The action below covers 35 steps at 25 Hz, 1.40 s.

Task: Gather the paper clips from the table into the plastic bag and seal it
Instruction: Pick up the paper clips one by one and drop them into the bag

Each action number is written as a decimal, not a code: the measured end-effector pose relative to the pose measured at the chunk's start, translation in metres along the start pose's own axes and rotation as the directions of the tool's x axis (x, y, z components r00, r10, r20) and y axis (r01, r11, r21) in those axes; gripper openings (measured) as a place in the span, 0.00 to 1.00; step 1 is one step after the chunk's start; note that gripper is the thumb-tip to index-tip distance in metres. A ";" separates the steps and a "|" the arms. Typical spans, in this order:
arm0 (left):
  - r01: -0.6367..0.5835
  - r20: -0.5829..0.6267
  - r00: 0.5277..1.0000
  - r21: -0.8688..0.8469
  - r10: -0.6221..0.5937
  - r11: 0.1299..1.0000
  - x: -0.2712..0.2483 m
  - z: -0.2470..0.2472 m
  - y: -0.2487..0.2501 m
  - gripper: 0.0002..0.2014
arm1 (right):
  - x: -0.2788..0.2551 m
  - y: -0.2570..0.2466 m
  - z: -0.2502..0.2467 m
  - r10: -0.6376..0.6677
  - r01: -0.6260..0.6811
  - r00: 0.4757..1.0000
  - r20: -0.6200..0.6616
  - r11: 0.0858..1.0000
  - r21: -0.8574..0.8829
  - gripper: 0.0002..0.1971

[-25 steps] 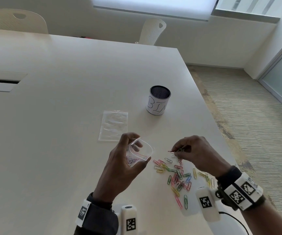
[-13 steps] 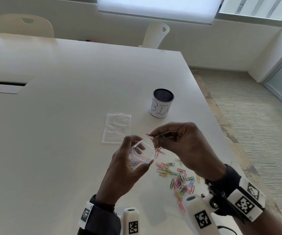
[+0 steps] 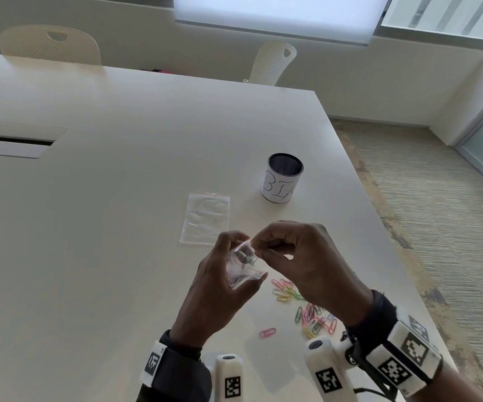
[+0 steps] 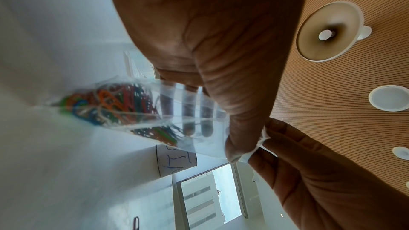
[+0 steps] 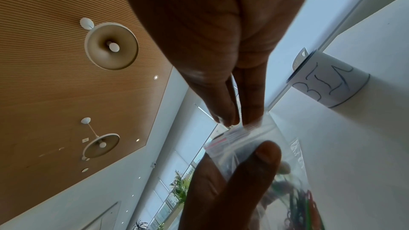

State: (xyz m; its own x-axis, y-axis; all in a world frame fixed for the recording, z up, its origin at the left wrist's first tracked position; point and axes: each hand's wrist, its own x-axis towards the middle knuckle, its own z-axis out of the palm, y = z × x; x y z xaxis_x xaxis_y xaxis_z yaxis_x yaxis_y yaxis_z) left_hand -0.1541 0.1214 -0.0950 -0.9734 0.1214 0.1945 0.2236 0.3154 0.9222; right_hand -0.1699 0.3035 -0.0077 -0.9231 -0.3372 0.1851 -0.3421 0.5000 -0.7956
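My left hand (image 3: 244,261) holds a small clear plastic bag (image 3: 238,275) upright above the table, thumb on one side and fingers on the other. Coloured paper clips (image 4: 115,104) lie bunched in its bottom. My right hand (image 3: 257,247) is at the bag's mouth, with thumb and forefinger (image 5: 240,120) pressed together on the zip rim (image 5: 241,129). Several loose paper clips (image 3: 311,313) lie on the table under my right wrist, partly hidden by it. One pink clip (image 3: 267,332) lies apart, nearer me.
A second clear bag (image 3: 205,217) lies flat on the white table (image 3: 103,227) just beyond my hands. A mesh cup labelled BIN (image 3: 282,182) stands further back on the right. The table's right edge (image 3: 379,236) runs close by, and two chairs stand at the far side.
My right hand lifted a pinch of clips off the pile and carried them left to the bag's mouth. My left hand kept holding the bag in about the same place.
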 end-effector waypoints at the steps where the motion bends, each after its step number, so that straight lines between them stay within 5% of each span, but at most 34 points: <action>1: -0.006 0.003 1.000 -0.004 0.006 1.000 0.000 0.000 0.000 0.26 | 0.000 -0.001 -0.002 -0.005 0.005 1.000 -0.005 1.000 -0.012 0.04; 7: -0.028 -0.004 1.000 -0.007 0.028 1.000 -0.001 0.000 -0.002 0.28 | -0.009 0.011 -0.017 -0.028 0.007 0.993 -0.110 0.983 -0.182 0.05; 11: -0.038 0.000 0.999 0.002 0.038 0.999 -0.001 0.001 -0.004 0.27 | -0.037 0.036 -0.008 0.025 0.003 0.990 0.138 0.980 -0.200 0.05; 14: -0.048 0.004 0.999 0.005 0.048 0.999 -0.001 0.001 -0.005 0.28 | -0.052 0.052 0.007 0.013 0.102 0.906 0.422 0.964 -0.248 0.05; 16: -0.058 0.013 0.998 0.011 0.058 0.998 -0.001 0.002 -0.004 0.28 | -0.057 0.062 0.015 -0.023 0.184 0.877 0.480 0.939 -0.292 0.06; 21: -0.056 0.003 0.998 0.010 0.056 0.998 -0.001 0.003 -0.005 0.28 | -0.051 0.083 0.011 -0.043 0.252 0.891 0.453 0.875 -0.413 0.05; 25: -0.056 0.007 0.998 0.012 0.056 0.998 -0.001 0.003 -0.005 0.28 | -0.042 0.089 0.000 -0.027 0.186 0.962 0.273 0.795 -0.578 0.05; 27: -0.059 0.007 0.998 0.020 0.059 0.998 -0.001 0.003 -0.005 0.28 | -0.040 0.090 -0.002 0.010 0.122 0.974 0.228 0.823 -0.555 0.12; 30: -0.056 0.003 0.998 0.011 0.056 0.998 -0.002 0.003 -0.004 0.28 | -0.039 0.092 -0.003 0.085 0.127 0.922 0.377 0.855 -0.502 0.25; 35: -0.054 0.000 0.999 0.001 0.054 0.999 -0.001 0.003 -0.005 0.27 | -0.034 0.103 -0.011 0.049 0.137 0.930 0.363 0.872 -0.470 0.05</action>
State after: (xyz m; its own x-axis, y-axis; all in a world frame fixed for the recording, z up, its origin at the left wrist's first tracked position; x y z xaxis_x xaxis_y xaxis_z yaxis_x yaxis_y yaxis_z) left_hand -0.1542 0.1227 -0.1008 -0.9597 0.1388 0.2442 0.2763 0.3097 0.9098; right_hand -0.1755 0.3754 -0.0891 -0.8120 -0.5787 -0.0763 -0.5078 0.7648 -0.3966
